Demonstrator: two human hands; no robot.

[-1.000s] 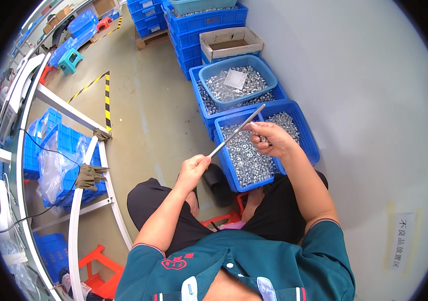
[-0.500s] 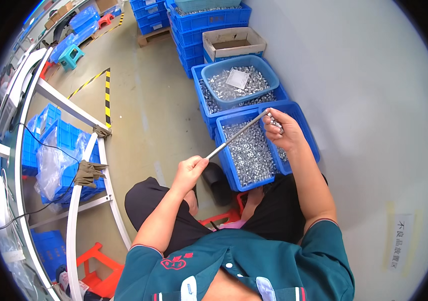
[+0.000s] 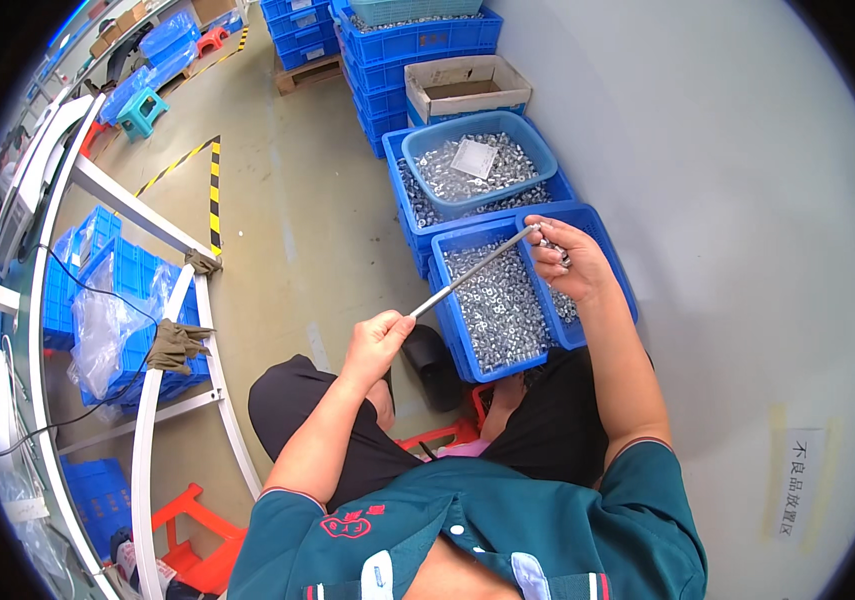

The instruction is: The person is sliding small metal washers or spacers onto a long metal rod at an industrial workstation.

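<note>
From the head view, I see my left hand (image 3: pixel 375 340) clenched around the near end of a thin metal rod (image 3: pixel 472 272), whose long axis runs up and to the right. My right hand (image 3: pixel 569 262) has its fingers (image 3: pixel 547 250) pinched at the far tip, also holding small metal parts, above the blue bin (image 3: pixel 447 310) of parts on the floor.

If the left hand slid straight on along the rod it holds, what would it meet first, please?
Probably the right hand, which pinches small metal parts at the far tip of the metal rod that the left hand grips; depth is hard to judge.
</note>
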